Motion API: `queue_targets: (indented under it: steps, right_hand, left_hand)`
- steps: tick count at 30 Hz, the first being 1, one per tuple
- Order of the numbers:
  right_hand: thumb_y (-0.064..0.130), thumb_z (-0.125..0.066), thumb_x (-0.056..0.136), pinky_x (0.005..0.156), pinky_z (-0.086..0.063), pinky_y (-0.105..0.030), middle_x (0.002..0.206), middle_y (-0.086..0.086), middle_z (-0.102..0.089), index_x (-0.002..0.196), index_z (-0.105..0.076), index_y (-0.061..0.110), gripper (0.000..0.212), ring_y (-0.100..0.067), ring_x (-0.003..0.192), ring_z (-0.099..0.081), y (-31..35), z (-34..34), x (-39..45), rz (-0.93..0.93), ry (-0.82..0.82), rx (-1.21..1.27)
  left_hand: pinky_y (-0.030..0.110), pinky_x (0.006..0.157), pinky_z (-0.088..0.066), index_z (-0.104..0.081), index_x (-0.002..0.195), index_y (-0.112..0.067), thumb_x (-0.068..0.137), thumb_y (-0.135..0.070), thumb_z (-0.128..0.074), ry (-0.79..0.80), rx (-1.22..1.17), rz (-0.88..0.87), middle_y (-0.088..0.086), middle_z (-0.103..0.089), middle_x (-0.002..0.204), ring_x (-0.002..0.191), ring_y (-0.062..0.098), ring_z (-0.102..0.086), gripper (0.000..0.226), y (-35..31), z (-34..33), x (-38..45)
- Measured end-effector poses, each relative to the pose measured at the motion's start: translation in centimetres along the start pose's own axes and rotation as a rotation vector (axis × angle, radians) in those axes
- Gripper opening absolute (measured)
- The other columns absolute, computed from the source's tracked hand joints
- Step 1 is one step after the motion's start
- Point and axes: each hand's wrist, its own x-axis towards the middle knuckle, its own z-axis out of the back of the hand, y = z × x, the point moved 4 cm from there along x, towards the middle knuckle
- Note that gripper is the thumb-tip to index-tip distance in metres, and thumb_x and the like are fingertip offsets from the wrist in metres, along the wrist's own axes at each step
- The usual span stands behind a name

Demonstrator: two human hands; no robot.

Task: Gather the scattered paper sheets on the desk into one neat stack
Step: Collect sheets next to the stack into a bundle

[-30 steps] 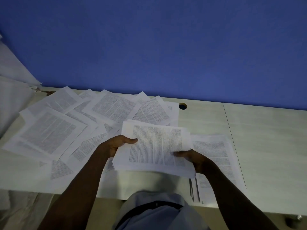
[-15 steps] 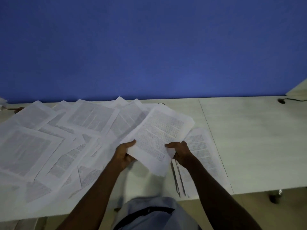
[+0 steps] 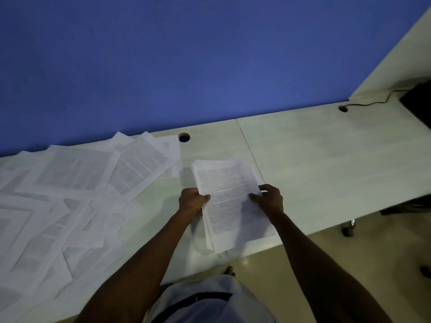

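Note:
A stack of printed paper sheets (image 3: pixel 229 203) lies on the pale desk (image 3: pixel 326 164), near its front edge and just left of the desk seam. My left hand (image 3: pixel 192 201) grips the stack's left edge, thumb on top. My right hand (image 3: pixel 268 199) grips its right edge, thumb on the top sheet and fingers curled round the side. The sheets in the stack are slightly fanned at the edges. Several scattered sheets (image 3: pixel 70 197) overlap one another across the left part of the desk.
A blue wall stands behind the desk. A round cable hole (image 3: pixel 184 137) sits at the back edge, another (image 3: pixel 342 108) at the far right with a black cable running to a dark object (image 3: pixel 417 101). The desk's right half is bare.
I carried the held sheets rightward and set them down on the sheets lying by the seam, turned upright. My view swung to the right.

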Motion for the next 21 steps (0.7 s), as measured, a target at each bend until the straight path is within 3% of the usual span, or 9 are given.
queue_targets:
  steps: [4,7,10,14,21]
  right_hand:
    - [0.014,-0.076,0.082,0.089,-0.055,-0.037,0.113,-0.008,-0.074,0.126,-0.066,0.014,0.045,-0.03,0.106,-0.068,-0.8,1.0,-0.8,0.067,-0.122,-0.229]
    - [0.015,-0.073,0.083,0.083,-0.054,-0.036,0.112,-0.004,-0.069,0.122,-0.065,0.018,0.04,-0.026,0.104,-0.065,0.2,0.3,-1.4,0.23,-0.249,-0.333]
    - [0.017,-0.071,0.086,0.075,-0.056,-0.032,0.101,0.004,-0.071,0.111,-0.069,0.024,0.026,-0.019,0.089,-0.07,2.6,-3.1,-1.8,0.308,-0.112,-0.267]
    - [0.017,-0.064,0.085,0.073,-0.059,-0.035,0.087,0.01,-0.072,0.099,-0.071,0.028,0.019,-0.014,0.078,-0.07,6.7,-9.9,-3.2,0.372,0.082,-0.204]
    - [0.014,-0.066,0.082,0.083,-0.059,-0.035,0.088,0.006,-0.076,0.097,-0.074,0.024,0.02,-0.014,0.084,-0.072,12.7,-23.5,-6.8,0.442,0.396,-0.263]
  left_hand:
    - [0.042,0.057,-0.063,-0.07,0.082,-0.002,0.079,-0.015,-0.085,-0.057,0.051,0.054,0.012,-0.074,0.079,0.065,0.031,-0.074,0.02,0.7,-1.7,-0.6]
    - [0.049,0.062,-0.063,-0.067,0.077,-0.006,0.079,-0.009,-0.082,-0.117,0.002,0.116,0.017,-0.074,0.077,0.068,0.032,-0.075,0.016,1.9,-0.2,-0.7]
    - [0.05,0.062,-0.063,-0.069,0.09,0.0,0.084,-0.007,-0.075,-0.16,-0.106,0.14,0.016,-0.075,0.085,0.074,0.032,-0.075,0.011,3.1,2.6,-0.9]
    - [0.052,0.062,-0.063,-0.07,0.092,0.002,0.086,-0.006,-0.071,-0.242,-0.252,0.156,0.017,-0.075,0.086,0.07,0.033,-0.074,0.01,4.6,7.4,-1.9]
    - [0.048,0.057,-0.062,-0.069,0.088,0.005,0.084,-0.003,-0.067,-0.483,-0.431,0.19,0.018,-0.072,0.079,0.06,0.03,-0.07,0.01,8.6,19.5,-2.8]
